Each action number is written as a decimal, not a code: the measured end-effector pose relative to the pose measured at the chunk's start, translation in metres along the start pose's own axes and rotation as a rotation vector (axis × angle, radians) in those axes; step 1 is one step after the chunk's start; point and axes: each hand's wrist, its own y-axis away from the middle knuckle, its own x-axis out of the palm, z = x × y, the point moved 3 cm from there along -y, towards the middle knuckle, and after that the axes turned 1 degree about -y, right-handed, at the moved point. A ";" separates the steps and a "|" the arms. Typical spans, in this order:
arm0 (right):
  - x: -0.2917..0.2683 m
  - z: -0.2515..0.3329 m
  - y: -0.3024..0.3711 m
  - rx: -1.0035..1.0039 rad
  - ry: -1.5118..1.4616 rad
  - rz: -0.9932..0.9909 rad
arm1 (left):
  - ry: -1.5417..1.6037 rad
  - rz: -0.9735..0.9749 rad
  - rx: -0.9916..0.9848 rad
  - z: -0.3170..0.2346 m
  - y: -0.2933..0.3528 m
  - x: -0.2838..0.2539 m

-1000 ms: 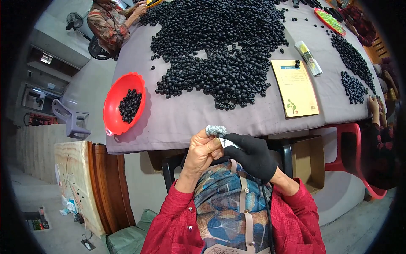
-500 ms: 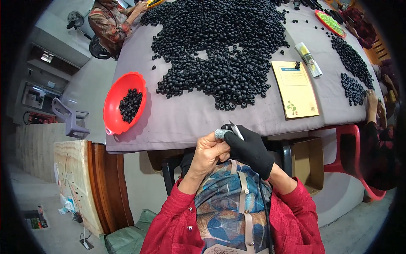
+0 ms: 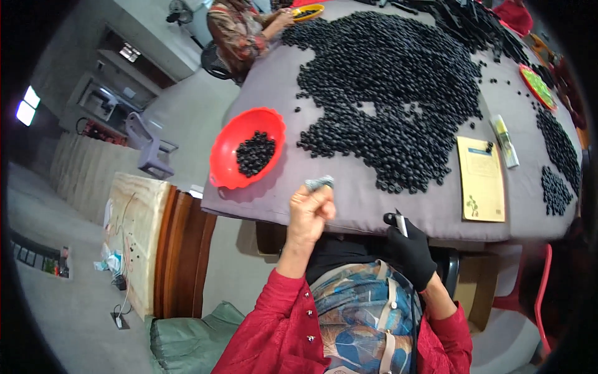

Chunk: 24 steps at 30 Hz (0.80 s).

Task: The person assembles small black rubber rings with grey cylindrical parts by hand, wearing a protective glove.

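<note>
My left hand [image 3: 309, 213] is over the table's near edge, right of the red bowl [image 3: 227, 148], which has small black ring-shaped pieces [image 3: 255, 154] in it. Grey wrapping covers its index finger, and the fingers are curled closed. Whatever they hold, if anything, is hidden. My right hand [image 3: 412, 252], in a black glove, is lower and to the right at the table edge. It grips a slim white-handled knife [image 3: 402, 224] with a dark tip pointing up and away. A broad heap of black pieces [image 3: 386, 75] spreads over the cloth beyond both hands.
On the right lie a yellow booklet [image 3: 481, 187] and a pale packet [image 3: 506, 143]. Smaller black heaps [image 3: 556, 190] lie farther right, near a red tray [image 3: 537, 87] with green contents. A person [image 3: 237, 34] sits at the far left by a yellow bowl [image 3: 316, 10].
My hands, earlier together in front of my chest, have parted. The left has moved forward toward the red bowl; the right has gone right with the knife. The view has swung left.
</note>
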 end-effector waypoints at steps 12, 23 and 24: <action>-0.007 -0.006 -0.013 -0.121 0.226 -0.015 | -0.606 -0.314 0.439 -0.094 -0.068 -0.064; -0.012 -0.010 -0.013 -0.163 0.265 -0.024 | -1.391 0.227 0.344 0.067 -0.045 0.036; -0.012 -0.010 -0.012 -0.168 0.237 -0.020 | -1.390 0.230 0.342 0.072 -0.046 0.038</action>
